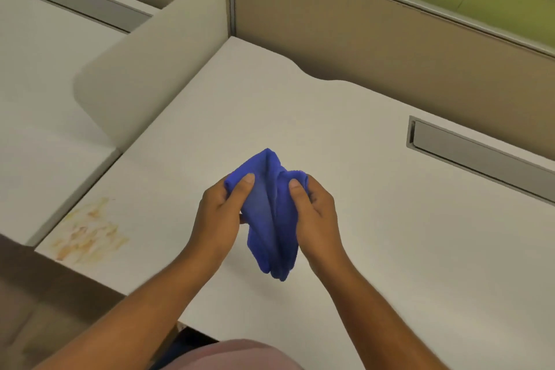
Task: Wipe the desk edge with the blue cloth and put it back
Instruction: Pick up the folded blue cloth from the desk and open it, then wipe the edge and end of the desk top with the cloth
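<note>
The person holds the blue cloth [270,213] with both hands above the middle of the white desk [375,219]. The left hand [220,213] pinches one side of it and the right hand [315,213] pinches the other side, thumbs on top, so the cloth hangs bunched between them and, I think, does not touch the surface. Near the left front corner of the desk there is an orange-yellow stain [87,234], close to the edge, and it looks not wiped at all. So I judge the task is only at its beginning: the cloth is in the hands, maybe being folded, and the wiping and the putting back are both left to do.
</note>
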